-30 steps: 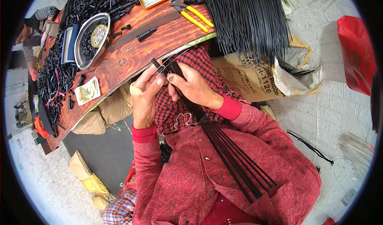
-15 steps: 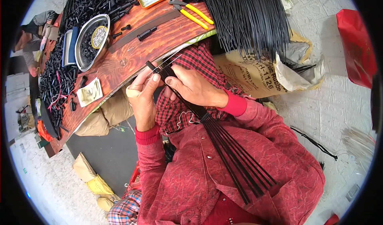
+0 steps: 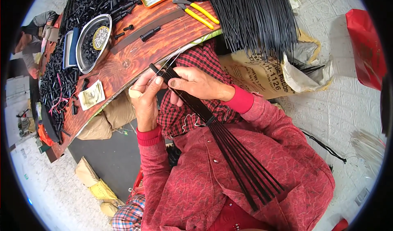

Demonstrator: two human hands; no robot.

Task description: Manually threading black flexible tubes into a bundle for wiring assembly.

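Note:
A bundle of long, thin black ribs point(image 3: 237, 159) slants across my lap, bound partway down by a dark band and fanned out toward its lower end. My left hand point(image 3: 144, 102), with a tan wrap on a finger, pinches the bundle's upper end, where a short black tubular piece point(image 3: 154, 68) sticks out. Around the ribs just below, my right hand point(image 3: 200, 84) is closed with its thumb on top. A thin silvery wire point(image 3: 173, 59) juts up from the upper end between the hands. The fingers hide how it joins the ribs.
On the wooden table point(image 3: 139, 53) lie yellow-handled pliers point(image 3: 198, 14), a flat dark metal bar point(image 3: 143, 29), a metal bowl point(image 3: 80, 53) and heaped black parts point(image 3: 100, 3). Long black rods point(image 3: 249, 20) overhang its right end, above a brown sack point(image 3: 256, 77). Another person point(image 3: 35, 38) is at far left.
My right hand has shifted slightly left and down along the ribs. The thin wire's visible part now points more steeply upward. The bundle stays held in both hands.

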